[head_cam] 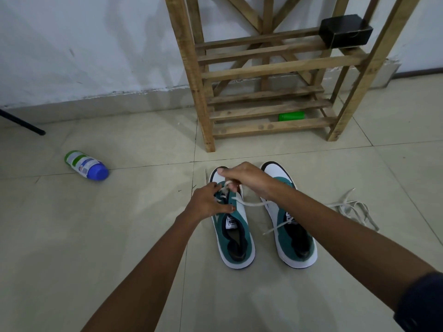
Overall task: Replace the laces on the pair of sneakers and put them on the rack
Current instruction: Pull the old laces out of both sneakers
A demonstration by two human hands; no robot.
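- The left shoe (233, 226) sits on the floor (96, 236) at 6 o'clock from the rack (263, 70), toe toward it; the right shoe (291, 226) is just beside it at 3 o'clock.
- The lace (249, 204) is threaded only near the toe eyelets, and its free end trails toward 3 o'clock across the right shoe.
- The right hand (244, 179) is over the toe, fingers curled and pinching the lace; the left hand (207, 203) rests on the shoe's side at 9 o'clock, its fingers bent at the eyelets and seemingly gripping a lace end, though the hold is partly hidden.
- Risk: a hard pull could draw the lace unevenly, leaving one end too short, or drag the unweighted shoe along the floor.
- Risk: the trailing end could snag on the right shoe's tongue, or an eyelet could be skipped.
- The spare laces (352, 208) lie at 3 o'clock of the pair; they could tangle with the working end or be mistaken for it.
- The bottle (86, 165) at 9 o'clock is well apart and no likely hindrance.
- On the rack, a black box (345, 34) and a green can (291, 116) take up some shelf room, which may crowd the pair later.
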